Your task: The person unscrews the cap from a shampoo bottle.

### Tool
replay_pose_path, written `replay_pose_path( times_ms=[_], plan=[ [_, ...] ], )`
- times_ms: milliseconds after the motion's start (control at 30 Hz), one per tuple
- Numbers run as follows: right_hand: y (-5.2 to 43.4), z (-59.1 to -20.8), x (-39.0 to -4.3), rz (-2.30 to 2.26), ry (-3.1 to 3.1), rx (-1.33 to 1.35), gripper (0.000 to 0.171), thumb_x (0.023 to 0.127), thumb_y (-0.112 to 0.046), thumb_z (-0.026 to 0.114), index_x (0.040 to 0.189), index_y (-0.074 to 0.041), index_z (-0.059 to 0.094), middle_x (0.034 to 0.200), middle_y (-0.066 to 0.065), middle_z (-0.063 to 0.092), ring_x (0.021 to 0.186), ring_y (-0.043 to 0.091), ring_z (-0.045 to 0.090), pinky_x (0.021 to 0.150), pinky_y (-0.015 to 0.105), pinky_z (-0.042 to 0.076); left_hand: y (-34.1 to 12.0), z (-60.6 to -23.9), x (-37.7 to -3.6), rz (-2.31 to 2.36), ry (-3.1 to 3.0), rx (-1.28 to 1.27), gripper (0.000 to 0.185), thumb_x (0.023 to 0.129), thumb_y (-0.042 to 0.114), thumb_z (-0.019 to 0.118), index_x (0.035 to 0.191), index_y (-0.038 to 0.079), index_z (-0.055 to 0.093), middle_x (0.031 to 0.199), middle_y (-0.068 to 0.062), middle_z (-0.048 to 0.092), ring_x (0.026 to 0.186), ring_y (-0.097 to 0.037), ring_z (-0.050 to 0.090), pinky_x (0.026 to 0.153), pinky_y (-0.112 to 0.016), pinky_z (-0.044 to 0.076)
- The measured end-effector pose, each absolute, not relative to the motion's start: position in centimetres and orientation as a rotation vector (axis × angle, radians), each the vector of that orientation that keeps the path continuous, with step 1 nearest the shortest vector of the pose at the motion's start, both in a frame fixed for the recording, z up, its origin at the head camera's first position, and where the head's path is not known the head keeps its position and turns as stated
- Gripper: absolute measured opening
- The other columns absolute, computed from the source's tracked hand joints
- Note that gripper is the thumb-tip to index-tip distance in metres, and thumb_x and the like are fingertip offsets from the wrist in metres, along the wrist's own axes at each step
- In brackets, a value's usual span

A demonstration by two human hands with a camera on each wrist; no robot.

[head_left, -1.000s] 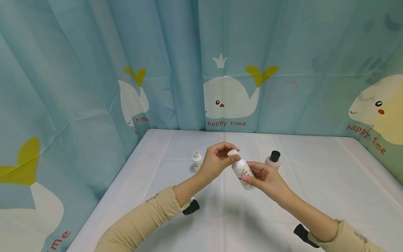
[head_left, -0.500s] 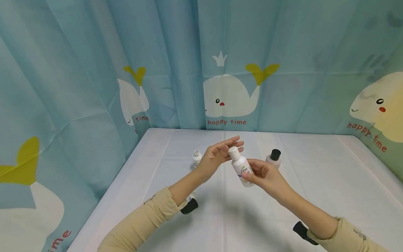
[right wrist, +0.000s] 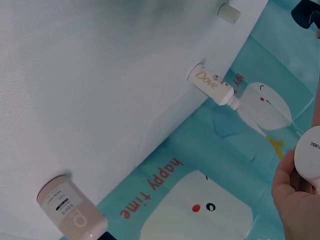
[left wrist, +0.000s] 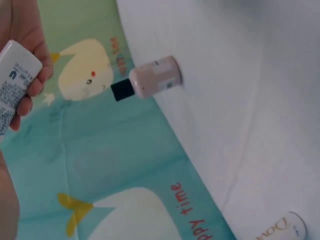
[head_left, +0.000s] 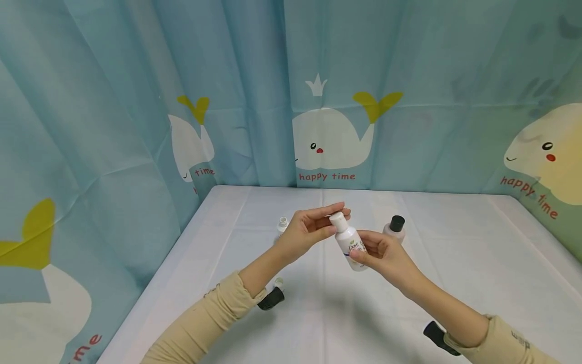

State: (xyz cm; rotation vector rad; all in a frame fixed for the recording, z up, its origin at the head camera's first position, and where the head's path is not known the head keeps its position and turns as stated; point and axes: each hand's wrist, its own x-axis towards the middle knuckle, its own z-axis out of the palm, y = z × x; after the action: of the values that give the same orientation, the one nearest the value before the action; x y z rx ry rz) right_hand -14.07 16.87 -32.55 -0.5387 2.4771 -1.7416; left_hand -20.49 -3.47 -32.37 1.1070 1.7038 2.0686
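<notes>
My right hand holds a small white Dove bottle in the air over the table, tilted with its top to the left. Its white cap sits at the neck. My left hand has its thumb on the near side of the cap and its fingers on the far side, pinching it. In the left wrist view the back of the bottle shows printed text, with right-hand fingers round it. The right wrist view shows the bottle's round base.
An uncapped white Dove bottle stands behind my left hand. A loose white cap lies on the white tabletop. Farther right stands a pink bottle with a black cap. A blue whale-print curtain encloses the table.
My left hand let go of the cap, its fingers spreading, then came back round it. The right hand keeps holding the bottle nearly still.
</notes>
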Motion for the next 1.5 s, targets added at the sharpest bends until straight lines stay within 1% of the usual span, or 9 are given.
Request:
replay_pose_path(
  times_ms=[100,200,533,767,967,1100,1233,1367,1500],
  plan=[
    [16.9,-32.5,-14.0,-1.742,2.468,-0.525,0.048,0.091,-0.017,0.063,0.128,0.01,0.05,0.123,0.027,0.059,0.1,0.011,0.065,0.084,0.025,0.055,-3.3,-32.5,-20.3,2.113,1.723,1.049,0.057,0.088,0.011,0.065,0.138,-0.004,0.042,0.12,-0.011,0.064,0.108,-0.009,0.062,0.09,-0.025,0.052],
    [16.8,-32.5,-14.0,-1.752,2.444,-0.524,0.048,0.09,-0.017,0.064,0.127,0.011,0.05,0.121,0.028,0.059,0.096,0.003,0.064,0.082,0.023,0.055,-3.1,-32.5,-20.3,2.141,1.745,1.017,0.066,0.084,0.02,0.071,0.139,-0.002,0.042,0.106,0.007,0.061,0.097,-0.004,0.06,0.085,-0.02,0.053],
    [16.8,-32.3,-14.0,-1.726,2.447,-0.53,0.049,0.09,-0.017,0.064,0.129,0.01,0.049,0.12,0.025,0.061,0.099,0.014,0.066,0.082,0.026,0.056,-2.2,-32.8,-20.4,2.17,1.827,0.933,0.093,0.061,0.058,0.076,0.109,-0.018,0.05,0.094,0.01,0.059,0.077,-0.002,0.052,0.068,-0.012,0.049],
    [16.6,-32.2,-14.0,-1.726,2.425,-0.546,0.049,0.09,-0.017,0.065,0.127,0.01,0.05,0.12,0.026,0.061,0.096,0.011,0.065,0.081,0.024,0.055,-1.6,-32.9,-20.5,2.175,1.831,0.885,0.074,0.058,0.064,0.077,0.09,0.003,0.051,0.085,0.009,0.053,0.076,-0.004,0.047,0.065,-0.014,0.045],
    [16.6,-32.2,-14.1,-1.727,2.436,-0.548,0.049,0.09,-0.017,0.065,0.128,0.011,0.05,0.119,0.026,0.061,0.098,0.013,0.066,0.081,0.026,0.056,-1.8,-32.9,-20.7,2.14,1.838,0.877,0.089,0.058,0.069,0.073,0.106,-0.002,0.049,0.093,0.009,0.057,0.085,-0.003,0.055,0.073,-0.017,0.05],
    [16.7,-32.2,-14.2,-1.722,2.44,-0.534,0.049,0.09,-0.017,0.064,0.128,0.011,0.049,0.119,0.026,0.061,0.099,0.016,0.066,0.082,0.026,0.056,-2.7,-32.7,-20.7,2.073,1.813,0.942,0.105,0.064,0.075,0.063,0.132,-0.002,0.042,0.117,-0.013,0.059,0.107,-0.011,0.059,0.094,-0.029,0.049],
    [16.9,-32.3,-14.3,-1.701,2.461,-0.527,0.05,0.09,-0.017,0.064,0.129,0.01,0.049,0.119,0.025,0.061,0.101,0.022,0.066,0.082,0.028,0.056,-3.7,-32.4,-20.9,1.982,1.747,1.099,0.092,0.081,0.066,0.055,0.145,0.004,0.032,0.145,-0.022,0.039,0.133,-0.026,0.044,0.11,-0.042,0.037],
    [17.2,-32.2,-14.4,-1.665,2.485,-0.52,0.05,0.09,-0.019,0.065,0.129,0.009,0.05,0.118,0.024,0.062,0.101,0.025,0.066,0.083,0.03,0.056,-4.6,-32.0,-21.1,1.91,1.719,1.195,0.066,0.095,0.034,0.053,0.147,0.003,0.027,0.154,-0.014,0.028,0.141,-0.026,0.03,0.113,-0.036,0.033],
    [17.5,-32.2,-14.3,-1.63,2.479,-0.536,0.051,0.09,-0.02,0.065,0.128,0.01,0.05,0.119,0.024,0.062,0.103,0.028,0.065,0.084,0.033,0.056,-5.1,-31.8,-21.2,1.843,1.707,1.255,0.057,0.097,0.011,0.051,0.146,-0.002,0.025,0.155,-0.016,0.024,0.143,-0.026,0.026,0.112,-0.03,0.034]
  ],
)
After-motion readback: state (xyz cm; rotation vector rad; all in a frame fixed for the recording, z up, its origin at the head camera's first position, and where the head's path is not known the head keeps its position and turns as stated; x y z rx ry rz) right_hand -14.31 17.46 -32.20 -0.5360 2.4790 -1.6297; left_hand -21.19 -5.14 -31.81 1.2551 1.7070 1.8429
